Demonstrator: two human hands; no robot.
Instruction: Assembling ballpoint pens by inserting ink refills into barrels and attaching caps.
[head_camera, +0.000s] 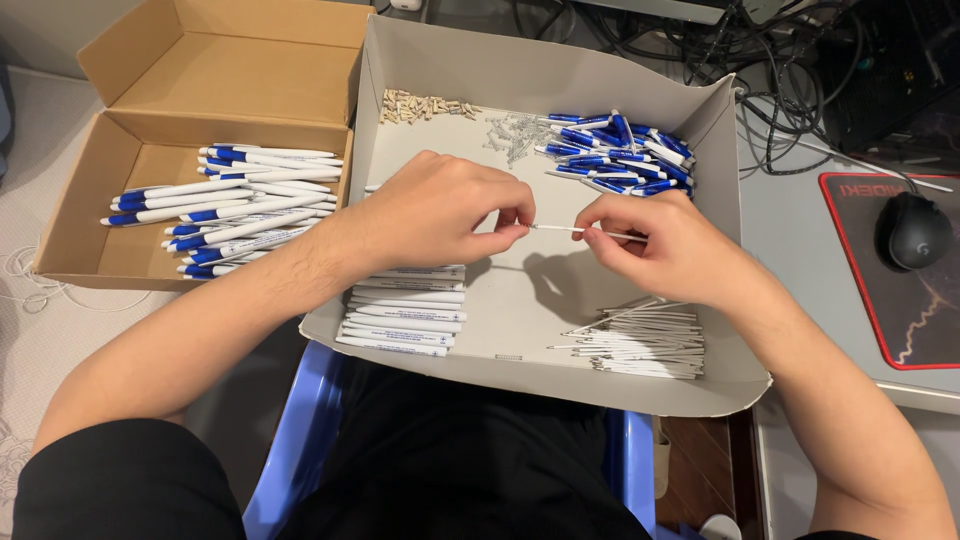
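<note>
My left hand (440, 210) and my right hand (665, 245) meet over a shallow white cardboard tray (545, 75). Between their fingertips they hold a thin white pen refill (580, 231), lying level. Under my left hand is a stack of white pen barrels (405, 320). A pile of white refills (640, 340) lies below my right hand. At the tray's far side lie blue pen caps (620, 155), small metal springs (515, 130) and small beige parts (420, 105).
A brown cardboard box (110, 170) at left holds several assembled white and blue pens (230, 205). A black mouse (915, 230) sits on a red-edged mat (850, 250) at right. Black cables (790, 60) lie behind the tray. A blue plastic stool (300, 440) is below.
</note>
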